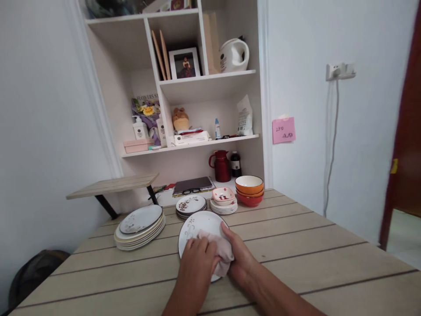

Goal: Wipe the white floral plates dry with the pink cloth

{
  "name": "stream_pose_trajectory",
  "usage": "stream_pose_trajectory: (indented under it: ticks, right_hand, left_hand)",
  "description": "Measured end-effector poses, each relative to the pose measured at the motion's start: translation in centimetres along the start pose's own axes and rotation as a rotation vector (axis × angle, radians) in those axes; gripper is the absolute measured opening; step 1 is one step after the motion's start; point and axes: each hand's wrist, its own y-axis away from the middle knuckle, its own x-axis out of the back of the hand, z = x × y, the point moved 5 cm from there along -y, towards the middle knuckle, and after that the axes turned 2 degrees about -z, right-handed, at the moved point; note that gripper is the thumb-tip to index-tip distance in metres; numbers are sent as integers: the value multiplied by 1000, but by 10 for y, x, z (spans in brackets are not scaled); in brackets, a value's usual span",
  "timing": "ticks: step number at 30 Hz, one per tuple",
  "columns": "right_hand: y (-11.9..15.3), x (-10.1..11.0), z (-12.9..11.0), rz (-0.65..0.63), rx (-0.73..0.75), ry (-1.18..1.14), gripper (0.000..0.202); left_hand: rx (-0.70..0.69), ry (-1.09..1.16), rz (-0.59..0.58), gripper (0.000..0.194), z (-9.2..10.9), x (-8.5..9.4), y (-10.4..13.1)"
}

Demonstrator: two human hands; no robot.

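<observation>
A white plate [206, 220] with a dark rim and a floral sprig is tilted up above the table in front of me. My right hand [241, 256] grips its right edge, thumb over the rim and the other fingers hidden behind. A pale pink cloth [219, 245] is bunched against the plate's face. My left hand [199, 259] presses this cloth onto the plate, its fingers curled over it. Beyond the plate stand a stack of small floral plates [191, 204] and a stack of white saucers [224, 208] with a small red-patterned dish [223, 195] on top.
Larger plates [140, 228] are stacked at the left, by a small raised wooden shelf [115, 184]. Orange and red bowls [250, 191] are nested at the back right. Behind are a dark red jug [221, 166], a dark laptop-like slab [193, 186] and glasses. Slatted table [296, 250] beneath.
</observation>
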Motion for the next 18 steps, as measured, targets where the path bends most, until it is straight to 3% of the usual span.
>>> stream_pose_trajectory:
  ticks: [7, 10, 13, 18]
  right_hand:
    - [1, -4, 14, 106, 26, 72, 55]
    - [-1, -1, 11, 115, 33, 54, 56]
    - [-3, 5, 4, 119, 49, 4, 58]
    - [-4, 10, -5, 66, 62, -54, 57]
  left_hand:
    - [337, -87, 135, 12, -45, 18, 1]
    - [387, -149, 118, 14, -52, 18, 2]
    - [324, -142, 55, 12, -41, 10, 1]
    - [96, -19, -29, 11, -4, -6, -1]
